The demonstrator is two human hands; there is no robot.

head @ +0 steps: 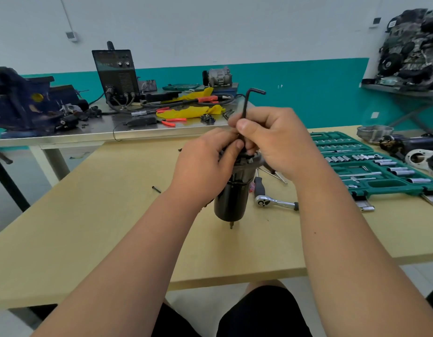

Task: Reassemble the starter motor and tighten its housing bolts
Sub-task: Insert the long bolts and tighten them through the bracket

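A black cylindrical starter motor (pixel 231 203) stands upright on the wooden table (pixel 113 215), its grey end plate on top and a shaft tip touching the table. My left hand (pixel 205 164) grips the top of the motor from the left. My right hand (pixel 274 139) pinches a black L-shaped hex key (pixel 247 103), held upright with its long arm pointing down into the top of the motor. The key's tip and the bolt are hidden by my fingers. A loose black bolt (pixel 156 189) lies on the table to the left.
A ratchet wrench (pixel 275 203) and a screwdriver (pixel 258 186) lie just right of the motor. An open green socket set case (pixel 371 164) sits further right, other motor parts (pixel 410 147) beyond it. A metal bench (pixel 113 132) behind carries a vise (pixel 23 100), a welder (pixel 117 74) and pliers.
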